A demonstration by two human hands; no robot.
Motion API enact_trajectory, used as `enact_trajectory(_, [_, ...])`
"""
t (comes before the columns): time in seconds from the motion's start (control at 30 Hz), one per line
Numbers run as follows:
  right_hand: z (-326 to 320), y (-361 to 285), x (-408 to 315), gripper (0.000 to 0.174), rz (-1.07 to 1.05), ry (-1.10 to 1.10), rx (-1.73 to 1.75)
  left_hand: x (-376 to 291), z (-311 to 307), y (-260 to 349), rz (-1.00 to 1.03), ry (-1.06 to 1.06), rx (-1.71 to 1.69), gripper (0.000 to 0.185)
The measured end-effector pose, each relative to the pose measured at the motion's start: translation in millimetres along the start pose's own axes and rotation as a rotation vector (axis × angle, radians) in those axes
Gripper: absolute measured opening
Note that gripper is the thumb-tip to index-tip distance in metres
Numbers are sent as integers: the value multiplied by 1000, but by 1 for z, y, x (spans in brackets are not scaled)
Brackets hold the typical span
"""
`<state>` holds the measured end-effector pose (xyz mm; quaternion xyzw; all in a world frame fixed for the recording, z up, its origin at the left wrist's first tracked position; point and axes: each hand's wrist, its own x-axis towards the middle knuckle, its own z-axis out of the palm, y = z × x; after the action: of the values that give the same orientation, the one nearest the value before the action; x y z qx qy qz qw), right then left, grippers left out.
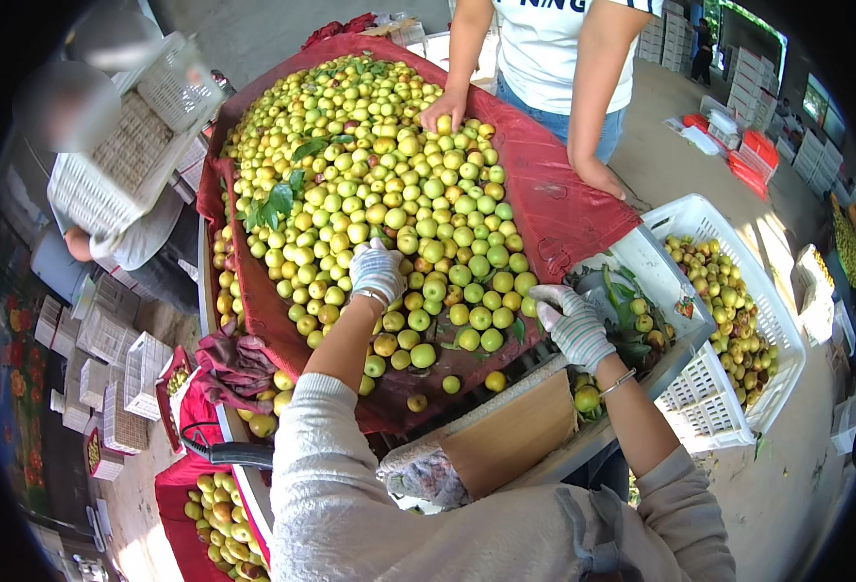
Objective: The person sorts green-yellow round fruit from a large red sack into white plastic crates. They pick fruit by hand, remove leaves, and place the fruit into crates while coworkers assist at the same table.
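A large heap of small round yellow-green fruits (370, 182) lies on a red cloth (530, 182) spread over a sorting table. My left hand (377, 273), in a striped knit glove, reaches into the heap near its middle; its fingertips are partly hidden among the fruits. My right hand (577, 327), gloved alike, is at the heap's right edge with thumb and fingers apart beside a green fruit. Below that hand is a white tray (628, 254) with leaves and a few browner fruits. A few loose fruits (451, 384) lie on the cloth nearer me.
A cardboard-faced padded ledge (515, 429) stands before me. At right is a white crate (763, 327) of reddish fruits. Opposite, a co-worker's hand (446, 113) touches the heap. At left, another person carries a white crate (100, 182). A black handle-like object (242, 455) lies by my left sleeve.
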<state>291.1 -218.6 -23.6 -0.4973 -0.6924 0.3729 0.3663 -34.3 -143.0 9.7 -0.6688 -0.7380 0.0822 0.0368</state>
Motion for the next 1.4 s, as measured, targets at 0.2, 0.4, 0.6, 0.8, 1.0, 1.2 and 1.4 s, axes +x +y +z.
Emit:
enact_trajectory(0.2, [1, -4, 1, 30, 33, -13, -10, -39, 21, -31, 133, 107, -647, 59])
enact_trajectory(0.4, [-2, -6, -2, 32, 48, -35, -57, -98, -8, -13, 328, -206, -1726, 51])
enact_trajectory(0.6, [24, -30, -22, 36, 14, -194, 332, -122, -7, 13, 510, -252, -1728, 55])
enact_trajectory(0.8, [28, -60, -46, 48, 94, -357, 443, -160, 11, 70, 668, -204, -882, 52])
enact_trajectory(1.0, [-87, -49, -65, 50, 264, -106, 375, -135, -5, -2, 228, 176, -626, 51])
enact_trajectory(1.2, [-250, 81, -22, 33, 108, 613, 1340, -82, 25, -49, -5, 71, -334, 58])
enact_trajectory(1.4, [-138, 16, -35, 30, 136, 355, 1223, -60, 42, -66, 19, 196, -583, 15])
